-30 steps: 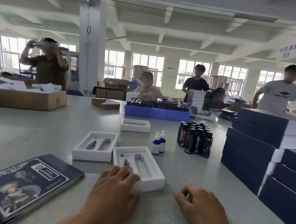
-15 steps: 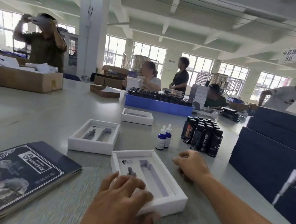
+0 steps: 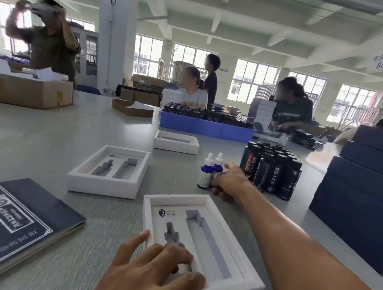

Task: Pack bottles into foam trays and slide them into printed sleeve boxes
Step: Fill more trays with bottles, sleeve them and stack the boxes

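A white foam tray (image 3: 176,197) with two empty bottle-shaped slots lies close in front of me. My left hand (image 3: 156,268) rests on its near end with the fingers spread flat. Just beyond the tray stand two small blue dropper bottles (image 3: 205,174) with white caps. My right hand (image 3: 228,180) reaches to them, its fingers curled round the base of the right dropper bottle (image 3: 218,166). Right of these is a cluster of several dark black-capped bottles (image 3: 274,170). A flat printed navy sleeve (image 3: 13,219) lies at the near left.
A second empty foam tray (image 3: 102,186) sits left of centre and a third (image 3: 176,145) farther back. Stacked navy boxes (image 3: 357,199) wall off the right side. A blue crate (image 3: 205,125) of bottles and a cardboard box (image 3: 28,92) stand behind. Several people work across the table.
My right hand has moved forward from beside the near tray to the dropper bottles and closed on the right one. The left hand stays on the tray, which now lies nearer to me.
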{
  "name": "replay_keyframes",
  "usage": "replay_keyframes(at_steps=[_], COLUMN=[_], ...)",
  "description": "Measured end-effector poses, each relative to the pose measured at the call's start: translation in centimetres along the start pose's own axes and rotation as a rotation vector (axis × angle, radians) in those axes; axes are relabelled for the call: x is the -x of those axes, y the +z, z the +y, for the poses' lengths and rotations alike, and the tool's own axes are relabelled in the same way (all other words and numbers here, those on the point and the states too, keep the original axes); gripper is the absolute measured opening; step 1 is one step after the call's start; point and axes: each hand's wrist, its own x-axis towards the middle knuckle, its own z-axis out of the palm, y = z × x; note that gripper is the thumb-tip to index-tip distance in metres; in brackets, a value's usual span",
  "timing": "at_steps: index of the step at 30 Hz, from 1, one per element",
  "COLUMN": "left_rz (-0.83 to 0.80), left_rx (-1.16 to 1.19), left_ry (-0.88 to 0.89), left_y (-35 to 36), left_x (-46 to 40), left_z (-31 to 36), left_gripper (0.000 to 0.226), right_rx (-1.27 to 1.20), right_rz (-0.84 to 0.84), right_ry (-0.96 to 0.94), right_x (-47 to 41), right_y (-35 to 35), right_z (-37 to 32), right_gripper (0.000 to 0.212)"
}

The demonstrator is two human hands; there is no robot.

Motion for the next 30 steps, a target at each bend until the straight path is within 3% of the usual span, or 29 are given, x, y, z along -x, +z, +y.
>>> replay_keyframes(at_steps=[3, 5, 10, 14, 17, 19, 21, 23, 26, 30], left_rz=[-0.03, -0.041, -0.005, 0.02, 0.19, 0.297, 0.241, 0.085, -0.068, -0.075], left_rx=[0.015, 0.027, 0.084, 0.209, 0.381, 0.468, 0.465, 0.435, 0.324, 0.287], left_ry=[-0.004, 0.0, 0.063, 0.054, -0.07, -0.249, -0.438, -0.558, -0.513, -0.495], left_y=[0.1, 0.1, -0.6, -1.7, -2.3, -2.5, -2.5, -2.2, -1.6, -1.5], left_x=[0.0, 0.2, 0.1, 0.6, 0.9, 1.1, 1.3, 1.4, 1.4, 1.5], left_z=[0.1, 0.0, 0.9, 2.8, 3.5, 3.2, 2.6, 1.9, 1.8, 1.7], left_gripper=[0.025, 0.026, 0.053, 0.048, 0.041, 0.038, 0.041, 0.042, 0.041, 0.042], right_rx=[-0.014, -0.015, 0.005, 0.032, 0.117, 0.204, 0.335, 0.527, 0.735, 0.715], right_rz=[0.066, 0.083, 0.064, 0.081, 0.187, 0.146, 0.057, 0.04, 0.065, -0.035], right_ry=[0.025, 0.021, -0.016, -0.105, -0.294, -0.355, -0.353, -0.373, -0.446, -0.454], right_x=[0.5, 1.6, 8.4, 16.0, 21.9, 25.1, 27.4, 28.8, 29.8, 30.5], right_y=[-0.2, -0.8, -3.3, -5.4, -5.6, -4.6, -2.8, -1.0, 0.2, -0.3], right_z=[0.8, 1.4, 2.8, 2.0, 0.0, -1.1, -1.3, -0.8, -0.5, -0.3], right_gripper=[0.023, 0.016, 0.019, 0.016, 0.019, 0.029, 0.047, 0.057, 0.061, 0.049])
